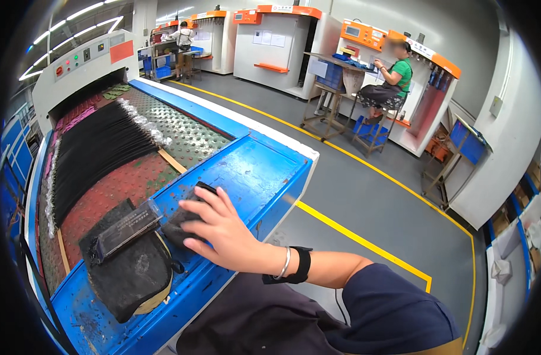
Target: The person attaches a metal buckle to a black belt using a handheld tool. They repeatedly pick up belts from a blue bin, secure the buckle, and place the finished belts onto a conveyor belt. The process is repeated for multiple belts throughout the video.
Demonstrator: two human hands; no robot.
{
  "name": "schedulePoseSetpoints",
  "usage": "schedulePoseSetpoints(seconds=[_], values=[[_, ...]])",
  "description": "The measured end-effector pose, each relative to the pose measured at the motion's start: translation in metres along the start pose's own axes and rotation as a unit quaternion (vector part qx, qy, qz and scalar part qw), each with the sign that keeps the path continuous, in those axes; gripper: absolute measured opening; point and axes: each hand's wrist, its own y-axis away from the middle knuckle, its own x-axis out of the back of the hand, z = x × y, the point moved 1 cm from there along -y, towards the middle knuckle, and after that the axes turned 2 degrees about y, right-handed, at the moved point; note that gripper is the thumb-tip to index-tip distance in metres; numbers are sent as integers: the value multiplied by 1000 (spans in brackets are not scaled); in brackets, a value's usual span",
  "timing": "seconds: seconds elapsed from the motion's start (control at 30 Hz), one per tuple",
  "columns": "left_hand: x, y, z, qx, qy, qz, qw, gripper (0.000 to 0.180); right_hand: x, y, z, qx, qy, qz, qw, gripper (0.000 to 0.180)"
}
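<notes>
One hand in view, the right hand (226, 231); it comes across from the lower right, palm down, fingers spread and slightly bent over a dark grey pad (174, 229); no pinch visible; whether the fingertips press on it or just rest there, can't tell; left hand is out of frame.

Pad sits on the blue ledge (253, 163) at the near end of the conveyor belt (128, 186), just right of a black mat (131, 281); whether pad and mat touch is hidden; a dark see-through box (128, 231) lies tilted on the mat's upper part.

Step in hand, my read: handling the pad at the ledge, at contact or close to it, with no firm grip shown; a lift from this pose would call for fingers and thumb closing around the pad's edges; a slide would need only flat pressure, with the box and mat kept clear on the left.

Beyond the ledge, a row of black cords (99, 154) lies across the belt, clear plastic (143, 122) bunched along its ends; nothing here shows the hand touching them.
</notes>
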Motion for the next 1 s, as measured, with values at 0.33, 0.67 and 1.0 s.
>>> schedulePoseSetpoints(seconds=[0.33, 0.67, 1.0], values=[[-31, 15, -19, -129, -219, -19, 967, 13, 0, 9, 7, 8, 23, -45, 999, 18], [-82, 30, -24, -323, -350, -288, 831, 35, 43, 25, -58, 168, -69, -5, 983, 28], [-90, 44, -21, -341, -323, -341, 814, 40, 39, 18, -67, 293, 33, 2, 955, 29]])
